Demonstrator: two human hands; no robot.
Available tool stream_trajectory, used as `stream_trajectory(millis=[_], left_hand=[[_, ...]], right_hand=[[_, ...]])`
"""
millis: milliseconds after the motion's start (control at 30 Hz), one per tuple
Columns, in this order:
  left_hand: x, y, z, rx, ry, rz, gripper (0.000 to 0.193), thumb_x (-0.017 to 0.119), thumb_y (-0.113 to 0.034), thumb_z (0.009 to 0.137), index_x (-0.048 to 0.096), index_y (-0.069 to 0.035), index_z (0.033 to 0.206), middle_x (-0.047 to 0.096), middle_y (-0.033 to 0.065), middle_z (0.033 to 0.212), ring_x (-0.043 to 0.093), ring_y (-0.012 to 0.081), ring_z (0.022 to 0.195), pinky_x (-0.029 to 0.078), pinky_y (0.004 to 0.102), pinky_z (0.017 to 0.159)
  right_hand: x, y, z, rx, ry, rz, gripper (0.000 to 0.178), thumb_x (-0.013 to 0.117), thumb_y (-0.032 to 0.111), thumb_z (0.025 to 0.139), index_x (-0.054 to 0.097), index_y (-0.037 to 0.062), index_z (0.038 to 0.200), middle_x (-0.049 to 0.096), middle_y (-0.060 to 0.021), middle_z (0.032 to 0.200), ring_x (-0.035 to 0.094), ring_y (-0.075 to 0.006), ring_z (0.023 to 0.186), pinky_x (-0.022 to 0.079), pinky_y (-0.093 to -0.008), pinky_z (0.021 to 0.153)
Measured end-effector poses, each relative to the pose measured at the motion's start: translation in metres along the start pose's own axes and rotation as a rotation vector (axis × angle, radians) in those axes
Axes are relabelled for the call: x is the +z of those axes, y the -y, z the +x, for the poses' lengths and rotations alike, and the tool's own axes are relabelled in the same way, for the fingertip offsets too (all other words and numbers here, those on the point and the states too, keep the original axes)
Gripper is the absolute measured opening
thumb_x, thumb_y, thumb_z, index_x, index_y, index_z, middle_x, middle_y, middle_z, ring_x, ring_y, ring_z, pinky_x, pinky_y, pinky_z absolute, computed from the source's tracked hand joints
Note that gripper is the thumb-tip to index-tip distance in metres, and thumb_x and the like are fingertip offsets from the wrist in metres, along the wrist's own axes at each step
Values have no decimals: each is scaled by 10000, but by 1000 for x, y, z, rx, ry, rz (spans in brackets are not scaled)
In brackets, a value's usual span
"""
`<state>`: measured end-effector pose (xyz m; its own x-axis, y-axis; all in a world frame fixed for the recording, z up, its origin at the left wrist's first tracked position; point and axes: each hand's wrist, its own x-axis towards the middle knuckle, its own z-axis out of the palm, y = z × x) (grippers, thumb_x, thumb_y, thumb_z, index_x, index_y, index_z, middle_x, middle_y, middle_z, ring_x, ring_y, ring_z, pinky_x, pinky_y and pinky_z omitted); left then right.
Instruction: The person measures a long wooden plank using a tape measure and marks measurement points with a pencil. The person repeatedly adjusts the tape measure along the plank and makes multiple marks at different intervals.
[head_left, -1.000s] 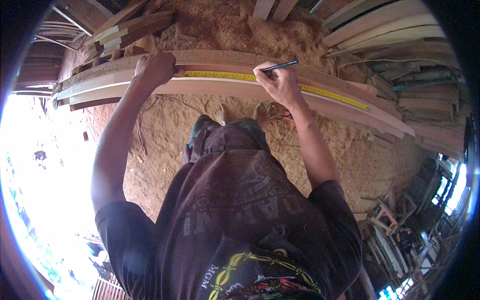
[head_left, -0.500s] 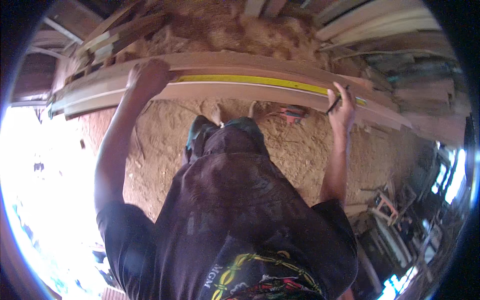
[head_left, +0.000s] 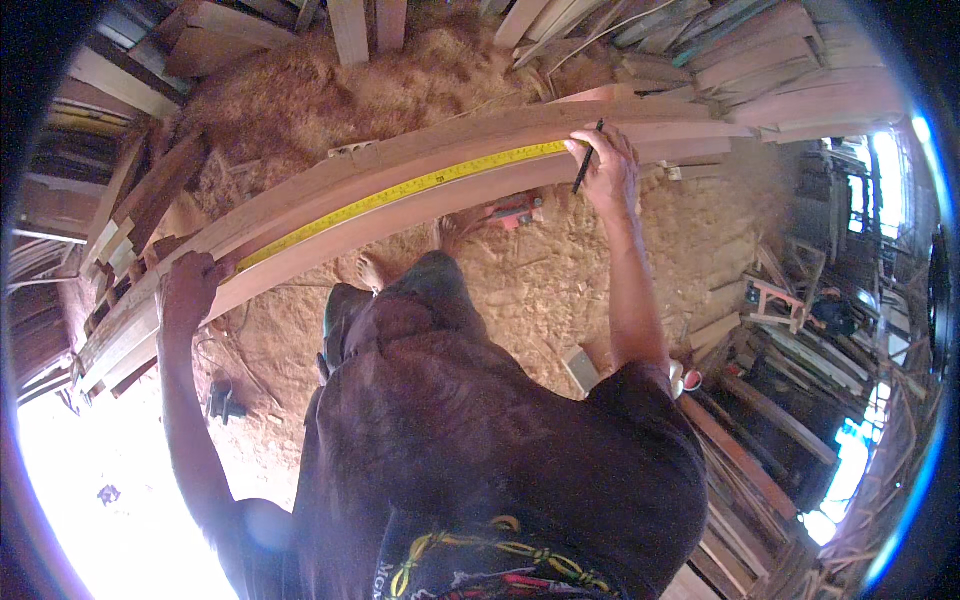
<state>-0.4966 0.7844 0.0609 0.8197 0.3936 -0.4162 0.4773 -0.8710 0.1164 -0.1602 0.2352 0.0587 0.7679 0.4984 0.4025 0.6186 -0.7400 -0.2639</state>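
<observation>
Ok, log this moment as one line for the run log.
left hand: pressing yellow tape measure end on long plank | right hand: holding pencil at tape's far end | floor: sawdust

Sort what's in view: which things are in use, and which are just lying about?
In use: plank under both hands; yellow tape along it; pencil in right hand; left hand holding the tape's end.

Lying about: red tool on sawdust, dark tool, stacked boards.
</observation>
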Motion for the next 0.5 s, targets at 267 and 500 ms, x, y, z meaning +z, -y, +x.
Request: stream_trajectory(millis=[267,500], left_hand=[[-2,14,2,16,75,-261,417,762,-372,961,717,22,832,691,196,754,690,353,684,498,479,659],[2,-2,-5,32,-1,-344,410,775,-334,975,692,40,827,657,144,743,649,254,667,490,434,641]], right_hand=[[-4,-17,11,-14,86,137,204,848,269,891,763,124,1007,694,-129,1037,655,-391,1036,491,-520,891],[-3,-27,13,-45,109,116,186,853,258,895,778,127,1004,678,-100,989,657,-351,966,478,-495,888]])
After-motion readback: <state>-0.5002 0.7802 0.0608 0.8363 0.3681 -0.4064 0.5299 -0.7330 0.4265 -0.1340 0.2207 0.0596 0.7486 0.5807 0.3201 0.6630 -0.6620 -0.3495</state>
